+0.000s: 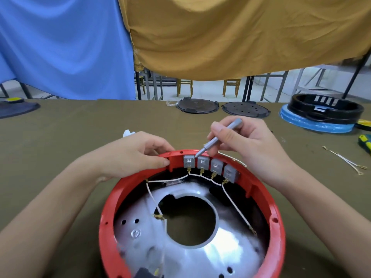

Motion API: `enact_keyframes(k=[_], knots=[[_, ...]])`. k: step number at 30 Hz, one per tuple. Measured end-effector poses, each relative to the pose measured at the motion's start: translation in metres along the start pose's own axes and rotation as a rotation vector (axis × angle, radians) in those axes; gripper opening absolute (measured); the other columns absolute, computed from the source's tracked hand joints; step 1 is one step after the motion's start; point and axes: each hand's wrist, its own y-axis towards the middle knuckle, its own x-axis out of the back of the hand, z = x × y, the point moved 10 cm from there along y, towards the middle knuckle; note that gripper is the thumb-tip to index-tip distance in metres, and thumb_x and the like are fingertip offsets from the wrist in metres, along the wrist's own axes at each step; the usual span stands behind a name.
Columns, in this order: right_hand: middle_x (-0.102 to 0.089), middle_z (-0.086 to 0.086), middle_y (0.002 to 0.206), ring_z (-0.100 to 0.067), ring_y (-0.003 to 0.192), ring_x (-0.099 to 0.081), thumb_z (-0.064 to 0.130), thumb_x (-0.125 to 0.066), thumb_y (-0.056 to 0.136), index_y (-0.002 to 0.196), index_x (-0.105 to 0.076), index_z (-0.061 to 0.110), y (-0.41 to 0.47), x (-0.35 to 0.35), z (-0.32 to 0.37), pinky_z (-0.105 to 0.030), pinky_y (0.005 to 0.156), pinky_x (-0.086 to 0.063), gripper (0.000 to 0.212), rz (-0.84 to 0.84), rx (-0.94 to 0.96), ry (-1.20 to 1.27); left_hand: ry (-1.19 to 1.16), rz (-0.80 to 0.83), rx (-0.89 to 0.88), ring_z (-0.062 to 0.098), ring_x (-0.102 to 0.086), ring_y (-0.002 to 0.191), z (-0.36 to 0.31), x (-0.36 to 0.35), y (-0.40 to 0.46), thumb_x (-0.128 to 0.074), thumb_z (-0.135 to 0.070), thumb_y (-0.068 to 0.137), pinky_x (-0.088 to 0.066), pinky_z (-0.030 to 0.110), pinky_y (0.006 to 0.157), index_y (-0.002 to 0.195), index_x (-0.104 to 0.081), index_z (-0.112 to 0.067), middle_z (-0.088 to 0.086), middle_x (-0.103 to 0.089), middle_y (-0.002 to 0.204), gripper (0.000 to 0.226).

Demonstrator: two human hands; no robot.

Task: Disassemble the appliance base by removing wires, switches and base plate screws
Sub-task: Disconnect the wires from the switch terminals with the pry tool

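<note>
Nearest the camera, the red appliance base (279, 221) is lying open side up on the olive-covered table (70, 137), showing a shiny metal inner plate (200, 261) with a large round opening at its middle. Four grey switches (210, 167) are sitting side by side in a row along the far inner wall of the base, each with a brass terminal below it, and white wires (200, 175) are running from terminal to terminal and down both sides toward the plate. The left hand (138, 155) is gripping the far rim of the base just left of the switches, thumb inside the rim and fingers curled over it. The right hand (247, 145) is pinching a slim grey screwdriver (218, 137) like a pen, its tip touching the top of the row between the first and second switch from the left. Two loose white wires with ring ends (347, 162) are lying on the table well to the right of the base. Further back, two dark round plates (220, 107) are resting side by side, and a black ring housing (325, 107) is sitting on a blue-wrapped disc (313, 125) at the far right. A yellow-and-green tool (366, 142) is showing at the right edge. Blue cloth (60, 47) and mustard cloth (241, 37) are hanging behind the table.
</note>
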Motion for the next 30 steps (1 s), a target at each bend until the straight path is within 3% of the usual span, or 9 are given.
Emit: enact_keyframes(k=[3,6,8,12,17,21,24,28,30], knots=[[-0.072,-0.008,0.072,-0.014,0.068,-0.071,0.029,-0.062,0.09,0.084,-0.067,-0.001,-0.001,-0.001,0.002,-0.018,0.071,-0.054,0.031,0.001,0.011,-0.043,0.001,-0.046,-0.019,0.014,-0.072,0.097,-0.001,0.001,0.005,-0.068,-0.013,0.092,-0.053,0.035,0.095,0.11,-0.069,-0.023,-0.006,-0.076,0.102,0.02],[-0.071,-0.009,0.073,-0.025,0.068,-0.07,0.032,-0.064,0.089,0.084,-0.067,0.001,-0.002,-0.005,-0.002,-0.042,0.075,-0.059,0.032,0.009,0.003,-0.118,0.008,-0.084,-0.03,0.012,-0.072,0.094,-0.003,0.005,0.006,-0.073,-0.028,0.086,-0.053,0.038,0.094,0.111,-0.066,-0.027,-0.008,-0.076,0.102,0.025],[-0.071,-0.012,0.072,-0.031,0.068,-0.07,0.029,-0.065,0.094,0.082,-0.067,0.004,-0.004,-0.006,-0.004,-0.048,0.072,-0.056,0.028,0.006,0.013,-0.189,0.003,-0.114,-0.058,0.009,-0.069,0.101,-0.009,0.008,0.002,-0.076,-0.038,0.084,-0.055,0.039,0.093,0.104,-0.063,-0.033,-0.011,-0.073,0.106,0.025],[-0.069,-0.006,0.07,-0.018,0.064,-0.068,0.026,-0.064,0.097,0.079,-0.065,0.011,-0.006,-0.01,0.003,-0.034,0.062,-0.055,0.024,0.014,0.089,-0.34,0.209,-0.086,-0.119,-0.001,-0.053,0.12,-0.023,0.0,-0.005,-0.07,-0.049,0.083,-0.047,0.032,0.1,0.089,-0.059,-0.037,-0.023,-0.056,0.12,0.017],[-0.065,0.002,0.069,-0.007,0.059,-0.058,0.024,-0.073,0.091,0.081,-0.063,0.017,-0.007,-0.015,0.006,-0.016,0.057,-0.045,0.016,0.061,0.133,-0.475,0.353,-0.007,-0.101,-0.008,-0.047,0.12,-0.022,-0.019,-0.003,-0.073,-0.043,0.083,-0.034,0.021,0.106,0.092,-0.067,-0.041,-0.026,-0.044,0.128,0.011],[-0.065,0.003,0.069,-0.007,0.061,-0.057,0.03,-0.069,0.094,0.082,-0.064,0.017,-0.008,-0.015,0.009,-0.018,0.058,-0.045,0.018,0.068,0.135,-0.517,0.333,0.072,-0.094,-0.005,-0.054,0.112,-0.03,-0.023,0.003,-0.075,-0.039,0.084,-0.038,0.021,0.103,0.094,-0.07,-0.041,-0.025,-0.055,0.116,0.012],[-0.066,0.0,0.071,-0.015,0.065,-0.062,0.035,-0.063,0.097,0.083,-0.064,0.018,-0.007,-0.014,0.009,-0.035,0.063,-0.051,0.022,0.069,0.135,-0.531,0.443,0.143,-0.092,-0.005,-0.054,0.106,-0.038,-0.028,0.014,-0.077,-0.041,0.082,-0.04,0.026,0.101,0.093,-0.069,-0.04,-0.025,-0.055,0.111,0.014],[-0.062,0.008,0.066,-0.007,0.057,-0.054,0.034,-0.063,0.097,0.082,-0.063,0.019,-0.008,-0.017,0.009,-0.018,0.056,-0.042,0.021,0.09,0.15,-0.537,0.498,0.124,-0.117,-0.005,-0.056,0.098,-0.046,-0.028,0.026,-0.079,-0.04,0.079,-0.045,0.032,0.096,0.083,-0.074,-0.035,-0.028,-0.054,0.102,0.008],[-0.063,0.006,0.066,-0.009,0.055,-0.053,0.033,-0.065,0.097,0.082,-0.064,0.018,-0.009,-0.017,0.009,-0.02,0.054,-0.042,0.021,0.099,0.142,-0.518,0.47,0.081,-0.145,-0.002,-0.057,0.098,-0.046,-0.029,0.026,-0.08,-0.039,0.078,-0.046,0.033,0.094,0.079,-0.076,-0.033,-0.026,-0.055,0.103,0.008]])
